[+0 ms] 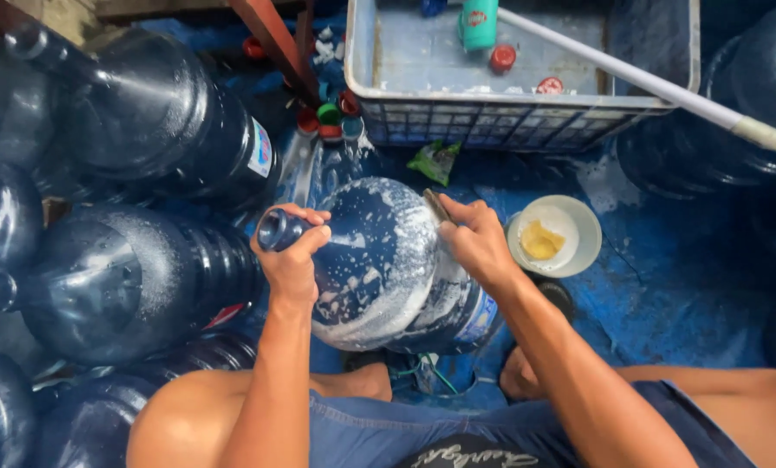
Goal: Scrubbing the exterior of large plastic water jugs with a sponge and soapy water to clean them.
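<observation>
A large dark blue water jug (388, 260), covered in white soap foam, lies tilted between my knees. My left hand (294, 251) is shut around its neck, with the open mouth pointing left. My right hand (474, 238) presses a small dark scrubbing pad (435, 205) against the jug's upper side. A small white bowl (554, 236) with yellow soap paste sits just right of my right hand on the blue floor.
Several dark blue jugs (128, 277) are stacked at the left, more stand at the right (752, 95). A grey plastic crate (518, 113) with caps and a teal bottle stands ahead, a white pole (648, 82) across it. Loose caps (329, 117) lie near the crate.
</observation>
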